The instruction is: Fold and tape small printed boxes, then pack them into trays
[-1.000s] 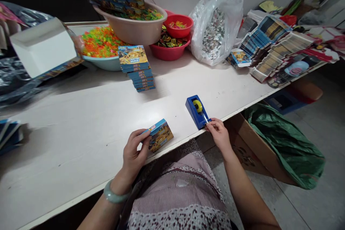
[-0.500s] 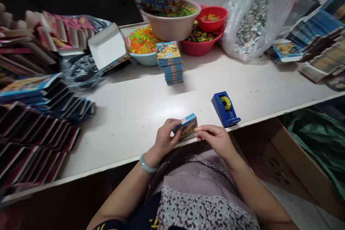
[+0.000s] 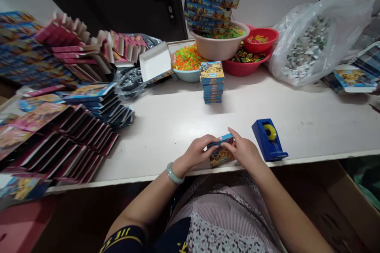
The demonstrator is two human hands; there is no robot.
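A small blue picture-printed cardboard box (image 3: 219, 157) stands upright at the front edge of the white table. My left hand (image 3: 199, 151) grips its left upper side, thumb on the front face and fingers over the top. At the box's upper right, my right hand (image 3: 244, 149) has its thumb across the front and its fingers over the top edge, partly hidden behind the box. Just right of that hand sits a blue tape dispenser (image 3: 268, 142) with a yellow roll. Beyond the hands rises a neat stack of similar small boxes (image 3: 211, 83).
Flattish blue and pink cartons (image 3: 80, 138) crowd the left side. At the back are a blue bowl (image 3: 188, 75) of colourful pieces, a beige basin (image 3: 218, 47) under stacked trays, red bowls (image 3: 243, 67) and a clear plastic bag (image 3: 279, 55) of scraps. More boxes (image 3: 353, 79) lie right.
My right hand has moved from beside the box's right edge onto its top and front. My left hand still holds the box. The view has swung left, so everything appears further right.
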